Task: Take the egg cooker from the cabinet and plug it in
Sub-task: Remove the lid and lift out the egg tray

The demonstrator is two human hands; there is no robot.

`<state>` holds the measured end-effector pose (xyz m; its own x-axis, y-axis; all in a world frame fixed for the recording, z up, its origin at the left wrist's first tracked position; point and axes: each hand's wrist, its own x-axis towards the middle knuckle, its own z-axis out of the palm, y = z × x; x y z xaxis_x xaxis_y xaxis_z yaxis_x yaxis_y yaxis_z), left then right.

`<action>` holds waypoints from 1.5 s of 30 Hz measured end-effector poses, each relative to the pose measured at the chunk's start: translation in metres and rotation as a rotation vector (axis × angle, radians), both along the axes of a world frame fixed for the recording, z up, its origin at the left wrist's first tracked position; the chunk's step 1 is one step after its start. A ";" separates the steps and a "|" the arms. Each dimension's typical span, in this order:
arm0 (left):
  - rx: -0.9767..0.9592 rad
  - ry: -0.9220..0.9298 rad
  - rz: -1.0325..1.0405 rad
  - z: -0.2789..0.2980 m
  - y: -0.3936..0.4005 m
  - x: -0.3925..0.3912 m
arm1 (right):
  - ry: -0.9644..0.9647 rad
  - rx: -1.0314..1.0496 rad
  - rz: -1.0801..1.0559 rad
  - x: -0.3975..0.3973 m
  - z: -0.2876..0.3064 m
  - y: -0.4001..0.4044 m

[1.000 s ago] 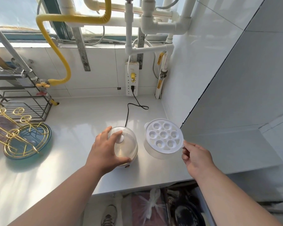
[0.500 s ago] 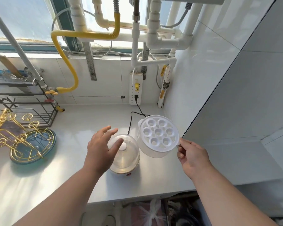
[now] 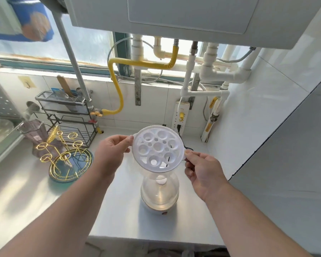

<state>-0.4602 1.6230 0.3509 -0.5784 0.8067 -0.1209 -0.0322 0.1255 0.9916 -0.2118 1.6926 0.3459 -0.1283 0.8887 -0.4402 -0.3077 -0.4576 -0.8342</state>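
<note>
On the white counter [image 3: 35, 191] sits the egg cooker [image 3: 159, 195] — lid on. Above it, the left hand [image 3: 110, 154] and right hand [image 3: 204, 171] each pinch one side of the white egg tray [image 3: 158, 148].

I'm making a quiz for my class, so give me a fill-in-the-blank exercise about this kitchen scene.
1. The white egg tray is held by ____ hands, the left hand and the right hand.
2. The cooker stands on the counter with its clear ____ on.
3. The black plug sits in the white power ____.
4. The bent gas hose on the wall is ____ in colour.

Missing words: both; lid; strip; yellow
</note>
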 end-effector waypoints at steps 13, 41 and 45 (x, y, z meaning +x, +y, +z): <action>-0.127 -0.131 0.312 -0.073 -0.089 -0.097 | -0.142 -0.093 0.257 -0.122 -0.047 -0.061; -0.363 -0.320 0.377 -0.205 -0.095 -0.113 | -0.535 -0.177 0.430 -0.173 -0.123 -0.092; -0.358 -0.310 0.382 -0.209 -0.093 -0.112 | -0.518 -0.173 0.431 -0.171 -0.127 -0.091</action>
